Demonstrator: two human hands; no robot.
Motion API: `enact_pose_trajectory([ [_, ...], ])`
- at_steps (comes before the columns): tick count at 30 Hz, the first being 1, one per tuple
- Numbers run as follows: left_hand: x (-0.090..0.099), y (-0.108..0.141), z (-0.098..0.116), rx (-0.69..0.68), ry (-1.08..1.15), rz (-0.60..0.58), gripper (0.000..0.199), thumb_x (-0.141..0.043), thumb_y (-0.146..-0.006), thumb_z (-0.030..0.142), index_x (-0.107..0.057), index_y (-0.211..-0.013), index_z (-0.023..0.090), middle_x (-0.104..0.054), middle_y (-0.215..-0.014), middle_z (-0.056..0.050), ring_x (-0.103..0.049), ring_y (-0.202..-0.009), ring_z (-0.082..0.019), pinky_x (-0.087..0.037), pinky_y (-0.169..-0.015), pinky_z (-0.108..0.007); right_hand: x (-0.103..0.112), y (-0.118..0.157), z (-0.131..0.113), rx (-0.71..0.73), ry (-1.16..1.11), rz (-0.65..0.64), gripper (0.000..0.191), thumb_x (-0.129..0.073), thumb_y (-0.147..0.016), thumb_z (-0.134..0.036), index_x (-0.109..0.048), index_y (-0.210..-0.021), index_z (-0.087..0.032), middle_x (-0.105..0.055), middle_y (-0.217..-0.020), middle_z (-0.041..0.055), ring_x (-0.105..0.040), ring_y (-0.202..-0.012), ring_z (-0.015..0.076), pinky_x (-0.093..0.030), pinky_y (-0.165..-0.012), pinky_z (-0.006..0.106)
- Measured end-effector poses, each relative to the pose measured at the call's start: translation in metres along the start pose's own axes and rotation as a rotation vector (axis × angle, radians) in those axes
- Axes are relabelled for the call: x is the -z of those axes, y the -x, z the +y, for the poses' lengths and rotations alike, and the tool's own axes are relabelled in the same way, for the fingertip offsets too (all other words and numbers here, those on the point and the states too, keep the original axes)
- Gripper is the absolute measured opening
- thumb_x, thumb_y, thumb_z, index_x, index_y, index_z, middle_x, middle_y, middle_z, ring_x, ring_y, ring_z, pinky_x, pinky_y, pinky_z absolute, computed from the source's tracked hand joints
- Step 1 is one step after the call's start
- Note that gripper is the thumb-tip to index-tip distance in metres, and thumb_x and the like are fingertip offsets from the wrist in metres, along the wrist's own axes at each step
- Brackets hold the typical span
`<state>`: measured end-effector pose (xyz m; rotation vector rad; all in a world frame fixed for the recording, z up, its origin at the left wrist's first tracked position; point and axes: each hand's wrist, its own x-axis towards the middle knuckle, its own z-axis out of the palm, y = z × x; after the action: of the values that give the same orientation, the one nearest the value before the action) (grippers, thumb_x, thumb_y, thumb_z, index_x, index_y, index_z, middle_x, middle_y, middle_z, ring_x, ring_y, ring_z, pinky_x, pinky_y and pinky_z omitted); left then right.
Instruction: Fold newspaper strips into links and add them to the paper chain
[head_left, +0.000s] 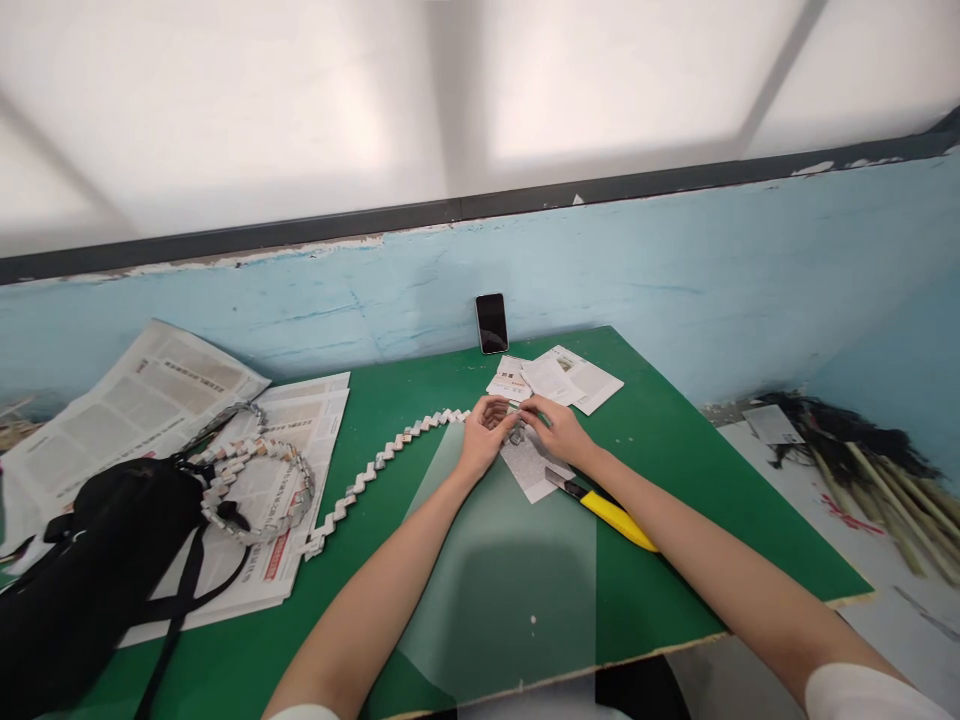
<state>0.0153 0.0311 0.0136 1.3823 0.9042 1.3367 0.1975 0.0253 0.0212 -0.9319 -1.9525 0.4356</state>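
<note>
A zigzag chain of folded newsprint paper [369, 475] runs across the green table and up to my left hand [486, 432]. The fingers of that hand are curled around the chain's near end. Close beside it, my right hand [556, 428] pinches a small folded paper piece [514, 408] between thumb and fingertips; its details are too small to make out. Beneath both hands lies a printed paper piece [534, 478]. A knife with a yellow handle [616, 518] rests by my right forearm, its blade over the edge of that paper.
Cut newsprint pieces [589, 382] lie beyond my hands. A phone [492, 323] leans on the blue wall. Left are newspapers [311, 410], a coiled paper chain [300, 490] and a black bag [112, 540]. A translucent sheet [517, 610] covers the table's [675, 470] front.
</note>
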Motion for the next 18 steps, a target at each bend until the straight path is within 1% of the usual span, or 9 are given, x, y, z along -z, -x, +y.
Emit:
enact_pose_trajectory([
  [4,0.0000,0.0018,-0.0006,0.003,-0.054,-0.021,0.028,-0.080,-0.079,0.043,-0.072,-0.093,0.020,-0.072,-0.088,-0.004,-0.065,-0.077,-0.017,-0.051,-0.073,-0.029,-0.0004,0.0014,0.0021,0.007,0.011,-0.004,0.016,-0.048,-0.103,-0.029,-0.063,-0.105,-0.023,-0.070,-0.097,0.0076,-0.066,-0.089,0.0229,-0.053,-0.082,0.035],
  [8,0.0009,0.0017,-0.0010,-0.001,-0.084,0.006,0.026,-0.079,-0.078,0.043,-0.073,-0.086,0.019,-0.072,-0.082,-0.004,-0.063,-0.073,-0.017,-0.050,-0.069,-0.029,0.0001,0.0013,0.0003,0.005,0.006,-0.029,0.016,-0.047,-0.103,-0.027,-0.063,-0.104,-0.024,-0.069,-0.095,0.0074,-0.065,-0.087,0.0233,-0.053,-0.080,0.035],
  [13,0.0018,-0.0008,0.0004,0.010,-0.017,0.007,0.021,-0.084,-0.071,0.036,-0.072,-0.075,0.019,-0.071,-0.081,-0.004,-0.065,-0.080,-0.019,-0.052,-0.076,-0.032,0.0015,0.0005,-0.0033,0.015,-0.002,-0.052,0.015,-0.048,-0.103,-0.027,-0.063,-0.102,-0.024,-0.068,-0.092,0.0070,-0.064,-0.085,0.0230,-0.052,-0.078,0.035],
  [18,0.0022,-0.0016,-0.0012,-0.007,0.019,-0.004,0.021,-0.083,-0.071,0.034,-0.069,-0.069,0.019,-0.070,-0.082,-0.004,-0.065,-0.081,-0.018,-0.052,-0.078,-0.032,0.0019,0.0007,-0.0045,0.009,-0.004,-0.055,0.014,-0.049,-0.103,-0.028,-0.062,-0.101,-0.024,-0.067,-0.092,0.0072,-0.064,-0.084,0.0230,-0.052,-0.078,0.035],
])
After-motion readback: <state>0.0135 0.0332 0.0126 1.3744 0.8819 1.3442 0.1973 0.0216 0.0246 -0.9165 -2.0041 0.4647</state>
